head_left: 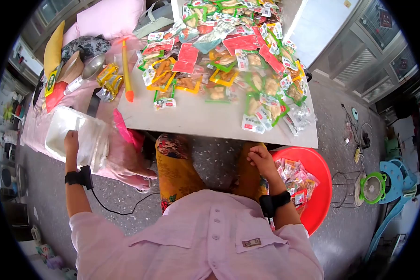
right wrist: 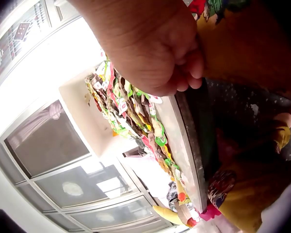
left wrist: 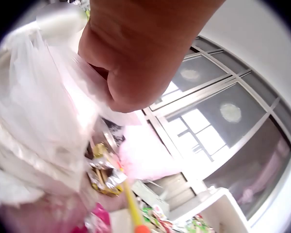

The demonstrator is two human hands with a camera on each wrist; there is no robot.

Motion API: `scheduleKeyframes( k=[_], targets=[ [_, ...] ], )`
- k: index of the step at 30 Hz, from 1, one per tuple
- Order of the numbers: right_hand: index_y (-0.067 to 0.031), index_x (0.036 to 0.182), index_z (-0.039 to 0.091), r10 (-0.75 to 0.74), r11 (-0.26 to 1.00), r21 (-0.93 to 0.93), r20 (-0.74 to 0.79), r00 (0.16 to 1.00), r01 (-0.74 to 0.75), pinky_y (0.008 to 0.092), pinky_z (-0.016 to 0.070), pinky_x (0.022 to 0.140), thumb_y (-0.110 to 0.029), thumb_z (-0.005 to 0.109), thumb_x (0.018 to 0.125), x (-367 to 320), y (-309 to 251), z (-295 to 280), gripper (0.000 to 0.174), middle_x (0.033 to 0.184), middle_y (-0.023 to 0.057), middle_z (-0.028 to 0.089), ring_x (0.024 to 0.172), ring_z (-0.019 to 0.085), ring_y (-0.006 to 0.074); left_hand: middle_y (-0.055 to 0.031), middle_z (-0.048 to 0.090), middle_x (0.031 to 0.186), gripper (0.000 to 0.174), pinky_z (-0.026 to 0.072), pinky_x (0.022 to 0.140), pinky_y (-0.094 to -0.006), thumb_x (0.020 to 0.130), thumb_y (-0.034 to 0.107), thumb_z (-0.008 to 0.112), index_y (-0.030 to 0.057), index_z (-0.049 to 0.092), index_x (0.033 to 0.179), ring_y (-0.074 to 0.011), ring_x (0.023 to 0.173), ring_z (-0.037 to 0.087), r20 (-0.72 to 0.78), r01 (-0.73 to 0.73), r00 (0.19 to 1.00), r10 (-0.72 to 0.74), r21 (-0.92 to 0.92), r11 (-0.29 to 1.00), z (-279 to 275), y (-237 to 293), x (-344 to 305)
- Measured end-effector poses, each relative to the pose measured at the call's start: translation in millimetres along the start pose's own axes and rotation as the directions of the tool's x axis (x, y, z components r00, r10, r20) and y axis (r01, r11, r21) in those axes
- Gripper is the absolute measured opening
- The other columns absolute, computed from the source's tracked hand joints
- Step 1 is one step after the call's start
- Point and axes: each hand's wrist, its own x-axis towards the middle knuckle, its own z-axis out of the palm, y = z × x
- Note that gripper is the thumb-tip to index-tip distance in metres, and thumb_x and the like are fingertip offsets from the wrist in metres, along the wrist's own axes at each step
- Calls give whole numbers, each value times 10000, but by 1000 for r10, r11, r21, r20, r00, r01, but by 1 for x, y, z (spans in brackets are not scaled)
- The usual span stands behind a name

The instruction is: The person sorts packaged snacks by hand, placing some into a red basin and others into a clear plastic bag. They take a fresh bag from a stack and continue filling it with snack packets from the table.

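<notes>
My left hand (head_left: 71, 143) is over a white box (head_left: 56, 122) lined with a clear plastic bag (head_left: 99, 140), at the left. Its fingers are curled and grip a fold of the bag (left wrist: 48, 97), which stretches down from the hand in the left wrist view. Fingertips are hidden behind the fist there. My right hand (head_left: 261, 158) hangs over the right thigh, near the table's front edge. Its fingers are loosely curled with nothing in them, as the right wrist view shows the same hand (right wrist: 160, 63).
Many snack packets (head_left: 224, 51) are piled on the table (head_left: 196, 114). A red basin (head_left: 324, 186) of small packets stands on the floor at the right. Left of the table lie an orange-tipped yellow stick (head_left: 126, 70), gold packets (head_left: 109, 81) and a metal scoop (head_left: 93, 66).
</notes>
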Motion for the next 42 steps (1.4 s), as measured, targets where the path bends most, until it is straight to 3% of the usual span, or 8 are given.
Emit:
scheduleKeyframes(
  k=[3,7,16,23,29,32,38,42],
  targets=[
    [-30,864,500,-25,1000,3,29,999,25,190,408,538,-109,514,766,0,-7,2,127,722,13,528,660,518,75,-198,530,736,197,405,637,-336,787,145,415,-25,514,801,-310,702,530,3,-8,1000,9,-184,983,-9,87,-17],
    [-31,877,500,-45,999,16,73,996,44,195,420,575,-107,508,779,3,-21,11,124,747,18,535,686,524,87,-148,519,787,95,406,663,-332,733,52,470,-3,511,799,-282,737,508,-7,-364,924,382,-319,875,20,200,-65],
    [-25,953,453,8,977,211,135,991,-37,217,440,590,-126,502,789,27,-51,65,199,855,39,506,741,530,115,-167,485,656,80,380,580,-372,689,73,475,-6,475,674,-334,665,476,92,-262,868,489,-751,606,129,375,-142],
    [-47,1013,428,40,933,355,44,998,-53,285,453,658,-119,456,806,54,-44,84,221,924,61,489,838,514,168,-173,528,716,185,404,606,-345,734,168,484,-7,519,781,-300,696,524,403,45,791,461,-789,613,141,398,-153],
    [-47,1016,425,65,905,416,77,995,-91,302,450,675,-115,439,810,62,-36,87,217,909,64,508,825,528,184,-12,525,726,176,396,575,-202,794,147,488,4,523,892,-72,632,463,557,272,661,503,-803,531,151,390,-149],
    [-50,1010,428,77,884,454,101,992,-115,284,446,652,-113,435,813,66,-29,82,208,892,60,522,793,540,178,-18,523,750,173,395,599,-196,802,142,481,6,515,904,-76,654,465,657,433,547,519,-753,496,142,391,-146],
    [-57,986,442,71,903,416,99,993,-106,243,433,603,-145,463,806,68,-32,81,201,851,55,531,751,542,148,-13,521,732,150,394,585,-199,799,125,472,6,519,877,-75,635,468,667,488,536,518,-745,455,147,391,-145],
    [-53,957,454,28,949,312,20,999,-33,228,430,566,-194,504,786,68,-36,87,228,788,41,514,677,515,119,-39,533,696,136,397,563,-225,770,102,472,0,520,846,-105,611,485,568,217,648,507,-776,591,150,396,-149]
  ],
)
